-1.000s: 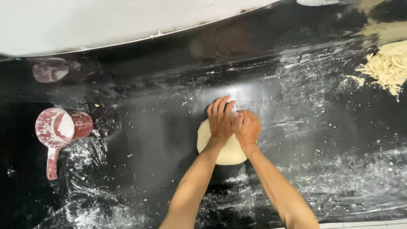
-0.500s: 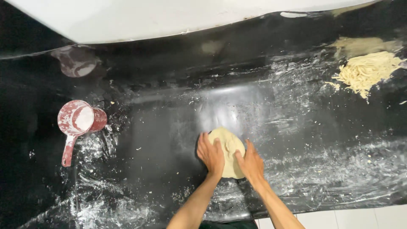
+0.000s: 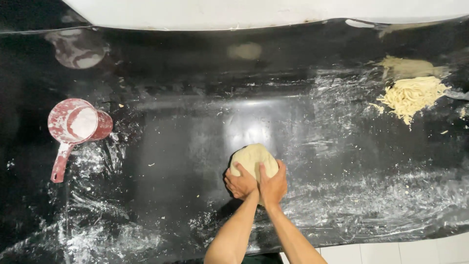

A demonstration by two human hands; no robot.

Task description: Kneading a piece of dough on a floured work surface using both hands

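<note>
One ball of dough [image 3: 252, 159] sits near the middle of the black floured surface [image 3: 195, 146], and both hands are pressed together on its near side: left hand [image 3: 240, 183] and right hand [image 3: 273, 185] side by side, fingers curled onto it. One red scoop of flour [image 3: 75, 128] lies well off to the left. One pile of cut noodles [image 3: 413, 95] lies far right. Nothing lies between.
</note>
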